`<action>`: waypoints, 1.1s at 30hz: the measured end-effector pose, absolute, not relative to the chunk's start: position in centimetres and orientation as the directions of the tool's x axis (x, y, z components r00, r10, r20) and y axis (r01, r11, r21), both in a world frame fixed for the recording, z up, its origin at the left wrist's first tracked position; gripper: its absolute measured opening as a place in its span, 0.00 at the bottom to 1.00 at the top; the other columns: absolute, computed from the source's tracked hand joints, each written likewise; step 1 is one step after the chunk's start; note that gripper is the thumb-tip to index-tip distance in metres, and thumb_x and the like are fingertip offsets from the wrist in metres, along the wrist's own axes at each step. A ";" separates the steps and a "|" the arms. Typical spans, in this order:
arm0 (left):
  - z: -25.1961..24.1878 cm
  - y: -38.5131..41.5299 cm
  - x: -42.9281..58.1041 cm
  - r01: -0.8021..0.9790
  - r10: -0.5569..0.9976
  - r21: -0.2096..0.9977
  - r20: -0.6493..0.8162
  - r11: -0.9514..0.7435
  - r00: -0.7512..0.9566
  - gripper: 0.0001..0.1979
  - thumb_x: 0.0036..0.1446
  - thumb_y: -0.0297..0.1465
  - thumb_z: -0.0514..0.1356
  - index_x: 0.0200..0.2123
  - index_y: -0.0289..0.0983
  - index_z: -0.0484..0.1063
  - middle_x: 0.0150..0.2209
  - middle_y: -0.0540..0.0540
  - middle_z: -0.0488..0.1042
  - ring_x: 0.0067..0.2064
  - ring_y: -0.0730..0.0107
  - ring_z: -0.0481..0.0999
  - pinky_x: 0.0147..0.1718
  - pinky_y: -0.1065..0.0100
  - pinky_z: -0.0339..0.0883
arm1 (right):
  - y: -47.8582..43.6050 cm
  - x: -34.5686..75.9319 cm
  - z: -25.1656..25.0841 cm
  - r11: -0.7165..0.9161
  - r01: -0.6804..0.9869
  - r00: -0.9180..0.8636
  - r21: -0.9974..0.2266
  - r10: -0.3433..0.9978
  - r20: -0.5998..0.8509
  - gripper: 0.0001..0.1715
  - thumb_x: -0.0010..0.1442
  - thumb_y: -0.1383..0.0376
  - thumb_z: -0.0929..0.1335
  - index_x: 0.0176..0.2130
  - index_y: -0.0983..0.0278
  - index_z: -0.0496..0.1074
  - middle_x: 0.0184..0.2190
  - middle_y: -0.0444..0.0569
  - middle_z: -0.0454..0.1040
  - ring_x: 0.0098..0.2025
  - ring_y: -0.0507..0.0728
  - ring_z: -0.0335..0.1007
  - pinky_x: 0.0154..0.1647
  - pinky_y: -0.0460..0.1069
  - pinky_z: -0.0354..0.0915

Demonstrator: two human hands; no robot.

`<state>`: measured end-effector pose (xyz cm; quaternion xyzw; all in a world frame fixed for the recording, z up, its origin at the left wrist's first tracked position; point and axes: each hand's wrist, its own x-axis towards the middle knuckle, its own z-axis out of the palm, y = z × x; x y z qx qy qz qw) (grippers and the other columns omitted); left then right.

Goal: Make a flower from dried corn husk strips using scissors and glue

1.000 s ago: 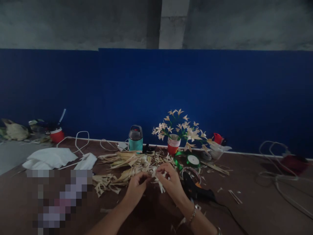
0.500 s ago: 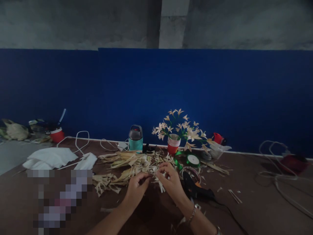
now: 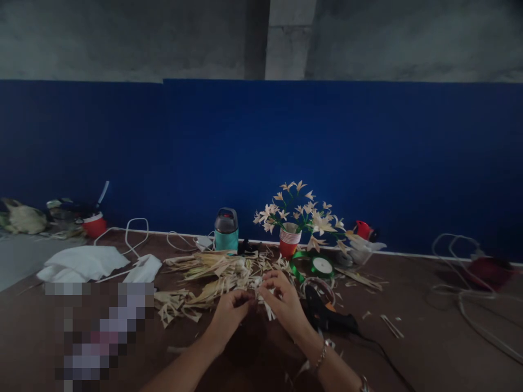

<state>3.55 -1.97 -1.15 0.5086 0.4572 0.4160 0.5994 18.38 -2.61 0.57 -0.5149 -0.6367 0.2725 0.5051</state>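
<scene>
Close together over the brown table, my left hand (image 3: 231,313) and my right hand (image 3: 283,302) face each other. The left thumb and forefinger are pinched; whatever lies between them is too small and dark to name. My right fingers are curled with the thumb near the forefinger, and their tips are too blurred to show what they hold. Behind the hands lies a pile of dry corn husks (image 3: 216,267), with cut husk pieces around it. A black glue gun (image 3: 333,318) rests just right of my right hand, near a roll of tape (image 3: 321,288).
Pale husk flowers (image 3: 322,222) on green stems stand in red paper cups (image 3: 289,245). Green ribbon on a spool (image 3: 322,265) lies in front. A teal bottle-shaped container (image 3: 226,237), white cloth (image 3: 84,263) and thin sticks (image 3: 392,326) are about. A blue panel (image 3: 245,147) rises behind.
Both hands stay almost in place, with only slight finger movement; the left fingertips have shifted a little lower. Nothing else on the table has visibly moved.
</scene>
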 end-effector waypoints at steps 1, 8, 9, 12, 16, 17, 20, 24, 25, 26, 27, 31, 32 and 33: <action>-1.1 -2.0 3.6 -0.036 0.963 0.990 -0.124 0.136 0.238 0.11 0.41 0.36 0.63 0.24 0.33 0.72 0.20 0.51 0.71 0.23 0.73 0.67 0.24 0.73 0.57 | -2.6 18.4 0.5 0.321 0.380 0.037 -0.868 0.932 0.361 0.07 0.52 0.63 0.67 0.26 0.64 0.72 0.37 0.50 0.68 0.36 0.55 0.66 0.29 0.46 0.60; -1.1 -2.0 3.5 -0.009 0.952 0.990 -0.133 0.141 0.276 0.12 0.42 0.38 0.62 0.23 0.34 0.71 0.21 0.52 0.70 0.23 0.75 0.65 0.22 0.75 0.55 | -2.7 18.3 0.9 0.337 0.360 0.032 -0.870 0.928 0.372 0.07 0.52 0.64 0.67 0.25 0.64 0.72 0.36 0.50 0.69 0.37 0.56 0.66 0.30 0.47 0.60; -1.2 -2.0 3.5 -0.002 0.953 0.991 -0.130 0.136 0.273 0.11 0.42 0.38 0.62 0.23 0.34 0.71 0.21 0.52 0.69 0.23 0.75 0.65 0.22 0.75 0.55 | -2.7 18.3 0.9 0.335 0.362 0.032 -0.870 0.928 0.371 0.07 0.51 0.64 0.67 0.25 0.64 0.72 0.36 0.50 0.69 0.36 0.55 0.66 0.30 0.47 0.60; -1.3 -2.0 3.5 0.024 0.957 0.994 -0.113 0.111 0.268 0.12 0.43 0.38 0.61 0.23 0.34 0.71 0.19 0.53 0.68 0.22 0.76 0.63 0.21 0.75 0.54 | -2.7 18.3 0.8 0.326 0.372 0.025 -0.869 0.933 0.360 0.07 0.52 0.63 0.67 0.26 0.63 0.72 0.37 0.50 0.68 0.35 0.55 0.65 0.30 0.46 0.60; -1.2 -2.0 3.6 0.036 0.965 0.997 -0.075 0.068 0.253 0.12 0.42 0.38 0.61 0.22 0.34 0.71 0.20 0.52 0.68 0.22 0.75 0.64 0.21 0.74 0.54 | -2.6 18.4 0.7 0.318 0.369 0.022 -0.874 0.936 0.350 0.08 0.51 0.62 0.67 0.25 0.63 0.72 0.37 0.50 0.69 0.37 0.56 0.65 0.31 0.46 0.60; -1.1 -2.0 3.6 0.035 0.967 0.998 -0.067 0.060 0.247 0.11 0.42 0.37 0.61 0.22 0.34 0.71 0.20 0.52 0.68 0.23 0.75 0.64 0.21 0.74 0.55 | -2.6 18.4 0.7 0.319 0.367 0.028 -0.874 0.935 0.353 0.07 0.51 0.62 0.67 0.25 0.63 0.72 0.37 0.50 0.69 0.38 0.56 0.66 0.32 0.46 0.61; -1.1 -1.9 3.6 0.039 0.967 0.998 -0.048 0.039 0.250 0.09 0.40 0.34 0.62 0.23 0.34 0.71 0.21 0.52 0.69 0.24 0.74 0.65 0.23 0.74 0.57 | -2.7 18.4 0.9 0.324 0.373 0.046 -0.869 0.929 0.366 0.08 0.51 0.63 0.67 0.25 0.64 0.72 0.36 0.50 0.69 0.38 0.56 0.66 0.34 0.47 0.60; -1.5 -1.7 3.6 0.070 0.961 0.997 -0.003 -0.017 0.275 0.09 0.40 0.34 0.62 0.23 0.34 0.72 0.22 0.51 0.70 0.25 0.71 0.67 0.25 0.72 0.60 | -2.6 18.4 0.8 0.314 0.389 0.051 -0.866 0.931 0.360 0.08 0.51 0.63 0.67 0.25 0.64 0.72 0.36 0.49 0.69 0.36 0.55 0.66 0.32 0.47 0.60; -1.6 -1.6 3.5 0.091 0.963 0.995 0.013 -0.039 0.271 0.09 0.41 0.35 0.62 0.23 0.34 0.72 0.22 0.50 0.71 0.26 0.71 0.67 0.26 0.72 0.60 | -2.6 18.4 0.8 0.315 0.388 0.054 -0.866 0.931 0.362 0.08 0.51 0.63 0.67 0.25 0.64 0.72 0.36 0.49 0.69 0.36 0.55 0.66 0.32 0.47 0.60; -1.7 -1.6 3.5 0.117 0.964 0.991 0.031 -0.064 0.263 0.09 0.41 0.35 0.62 0.24 0.34 0.72 0.22 0.49 0.72 0.27 0.70 0.68 0.27 0.71 0.61 | -2.6 18.4 0.7 0.318 0.385 0.057 -0.866 0.929 0.366 0.07 0.51 0.63 0.67 0.25 0.64 0.72 0.36 0.49 0.69 0.36 0.55 0.66 0.33 0.47 0.60; -1.8 -1.6 3.5 0.140 0.966 0.986 0.051 -0.089 0.252 0.09 0.42 0.34 0.61 0.24 0.34 0.73 0.23 0.49 0.72 0.27 0.69 0.69 0.28 0.71 0.61 | -2.5 18.4 0.7 0.321 0.382 0.058 -0.867 0.928 0.369 0.07 0.51 0.64 0.67 0.24 0.64 0.72 0.35 0.49 0.69 0.36 0.55 0.66 0.33 0.47 0.60; -1.8 -1.6 3.4 0.179 0.967 0.972 0.110 -0.153 0.230 0.08 0.44 0.34 0.59 0.24 0.34 0.73 0.24 0.48 0.74 0.29 0.67 0.70 0.29 0.70 0.62 | -2.5 18.4 0.6 0.334 0.380 0.052 -0.863 0.923 0.380 0.06 0.51 0.65 0.67 0.25 0.63 0.72 0.36 0.50 0.69 0.37 0.56 0.66 0.31 0.47 0.60; -1.8 -1.6 3.3 0.178 0.965 0.971 0.113 -0.157 0.235 0.08 0.44 0.34 0.59 0.25 0.34 0.74 0.24 0.48 0.74 0.29 0.67 0.70 0.29 0.70 0.62 | -2.5 18.5 0.5 0.335 0.382 0.049 -0.861 0.923 0.381 0.06 0.51 0.64 0.67 0.25 0.63 0.72 0.36 0.50 0.69 0.37 0.56 0.66 0.30 0.47 0.60; -1.8 -1.6 3.3 0.176 0.964 0.971 0.115 -0.159 0.239 0.09 0.45 0.34 0.59 0.25 0.34 0.74 0.24 0.48 0.74 0.29 0.67 0.71 0.29 0.71 0.62 | -2.5 18.5 0.5 0.334 0.385 0.048 -0.860 0.924 0.380 0.06 0.51 0.64 0.67 0.25 0.64 0.72 0.36 0.50 0.69 0.37 0.56 0.66 0.29 0.47 0.60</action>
